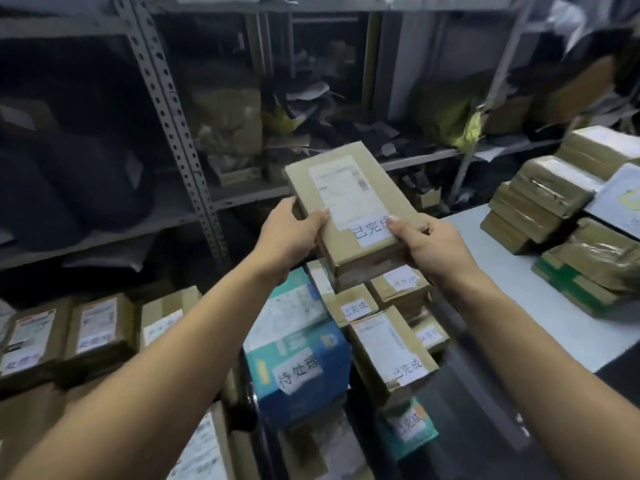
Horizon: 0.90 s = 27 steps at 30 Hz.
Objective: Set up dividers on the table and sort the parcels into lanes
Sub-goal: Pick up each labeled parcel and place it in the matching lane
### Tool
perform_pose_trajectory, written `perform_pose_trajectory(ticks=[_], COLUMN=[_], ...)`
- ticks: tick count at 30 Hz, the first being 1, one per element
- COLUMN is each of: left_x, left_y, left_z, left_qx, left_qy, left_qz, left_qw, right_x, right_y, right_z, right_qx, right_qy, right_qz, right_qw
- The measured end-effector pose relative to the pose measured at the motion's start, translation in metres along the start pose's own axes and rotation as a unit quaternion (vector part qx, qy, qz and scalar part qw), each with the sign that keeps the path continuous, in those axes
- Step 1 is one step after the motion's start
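I hold a flat brown cardboard parcel [349,188] up in the air with both hands. It carries a white shipping label and a small white sticker with handwriting near its close end. My left hand [291,233] grips its near left edge, thumb on top. My right hand [433,244] grips the near right corner, thumb on the sticker. Below lies a heap of parcels: a blue box [298,362] with a handwritten sticker and a brown box [391,355] with a similar sticker. No dividers are in view.
A white table [540,306] stands at the right with stacks of taped brown parcels [547,199]. More brown boxes [69,334] sit in a row at the lower left. A grey metal shelving rack [180,133] full of clutter fills the background.
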<state>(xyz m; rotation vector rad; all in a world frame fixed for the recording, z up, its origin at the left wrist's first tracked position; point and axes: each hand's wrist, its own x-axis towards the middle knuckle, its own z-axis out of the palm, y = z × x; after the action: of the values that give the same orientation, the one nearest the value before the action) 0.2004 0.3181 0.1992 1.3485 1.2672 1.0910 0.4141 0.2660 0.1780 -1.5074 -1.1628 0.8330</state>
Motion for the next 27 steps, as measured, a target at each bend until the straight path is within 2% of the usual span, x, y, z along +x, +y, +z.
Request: perform_pose_trajectory(ticks=[5,10,15,20,24,27], left_x=[0.029,0.047,0.059,0.062,0.062,0.063], left_y=[-0.019,-0.046,-0.058,-0.068,-0.069,-0.067], left_z=[0.036,0.050,0.058,0.061,0.065,0.067], left_qx=[0.121,0.250,0.376,0.445,0.525,0.550], left_qy=[-0.009,-0.009,-0.034,-0.059,-0.099,-0.114], left_qz=[-0.055,-0.108,-0.102,-0.126,-0.112,-0.102], left_qw=[0.991,0.962,0.921,0.884,0.838,0.821], right_x=[0.026,0.037,0.044,0.049,0.048,0.047], right_y=[0.046,0.083,0.107,0.129,0.134,0.126], right_z=[-0.015,0.000,0.014,0.020,0.018,0.016], right_qx=[-0.013,-0.042,-0.035,-0.027,-0.042,-0.068], right_qy=[-0.014,-0.050,-0.076,-0.111,-0.125,-0.139], right_qz=[0.054,0.080,0.107,0.125,0.132,0.129], right_qw=[0.998,0.995,0.991,0.986,0.983,0.979])
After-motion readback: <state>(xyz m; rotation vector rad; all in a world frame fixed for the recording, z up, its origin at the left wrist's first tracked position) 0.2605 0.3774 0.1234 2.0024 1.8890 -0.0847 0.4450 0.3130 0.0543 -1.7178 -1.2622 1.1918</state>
